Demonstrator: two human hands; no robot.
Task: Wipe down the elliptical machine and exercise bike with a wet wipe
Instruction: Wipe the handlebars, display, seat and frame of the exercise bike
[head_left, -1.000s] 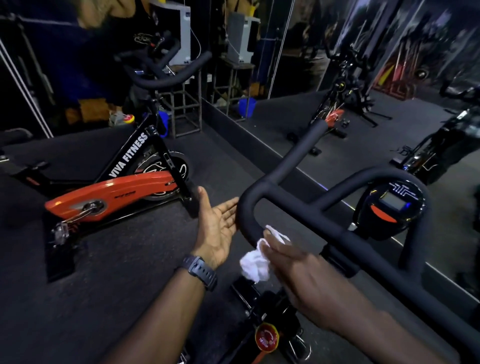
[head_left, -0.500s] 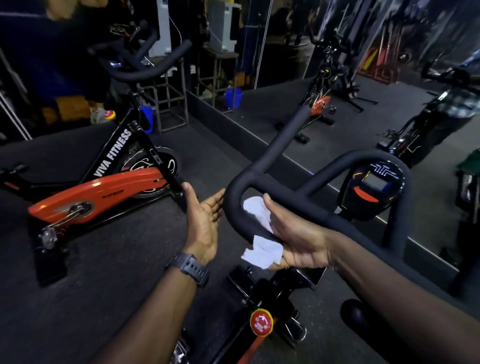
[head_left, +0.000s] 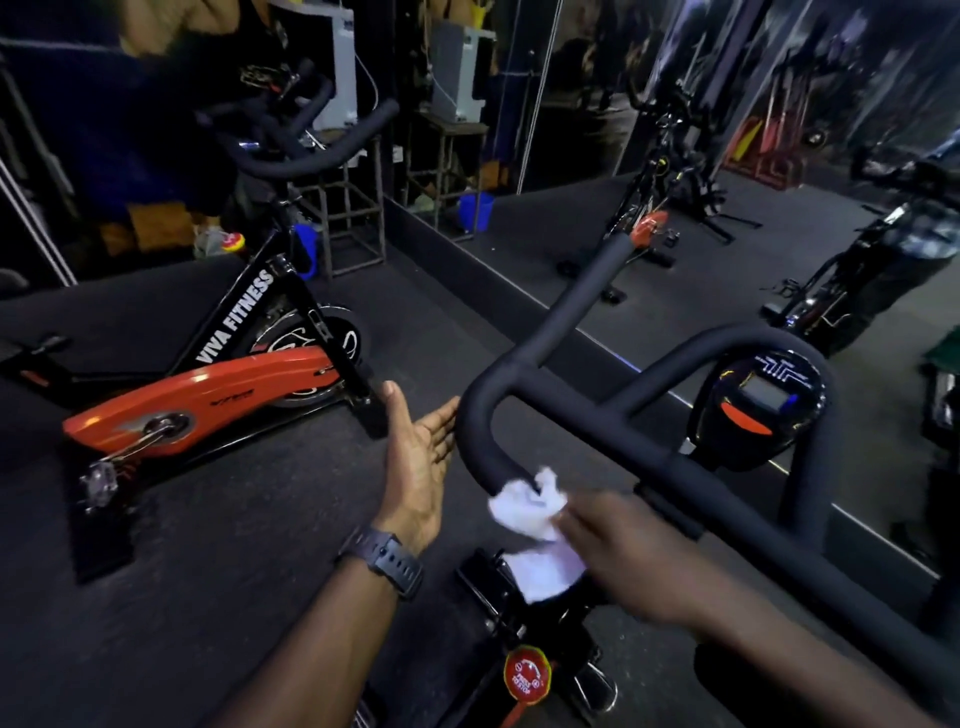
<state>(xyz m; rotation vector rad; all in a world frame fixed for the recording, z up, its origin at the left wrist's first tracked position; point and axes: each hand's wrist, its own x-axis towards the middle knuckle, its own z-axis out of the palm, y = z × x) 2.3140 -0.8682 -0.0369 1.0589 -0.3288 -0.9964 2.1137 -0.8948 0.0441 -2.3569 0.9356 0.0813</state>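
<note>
Dark gym floor (head_left: 218, 597), mirror ahead. The right hand (head_left: 618, 551), blurred, pinches the wipe (head_left: 530, 512) against the handlebar (head_left: 483, 447) bend just past its fingertips; the left hand (head_left: 415, 467) stays flat, fingers straight, touching the bar. The loose wipe tail could snag below.

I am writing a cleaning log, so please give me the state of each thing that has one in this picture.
White crumpled wet wipe: held against the handlebar bend.
Black padded handlebar: being wiped at its near bend.
Right hand: grips the wipe, blurred.
Left hand: open, fingertips at the handlebar.
Round black console: screen looks dark.
Orange and black exercise bike: standing upright, unused.
</note>
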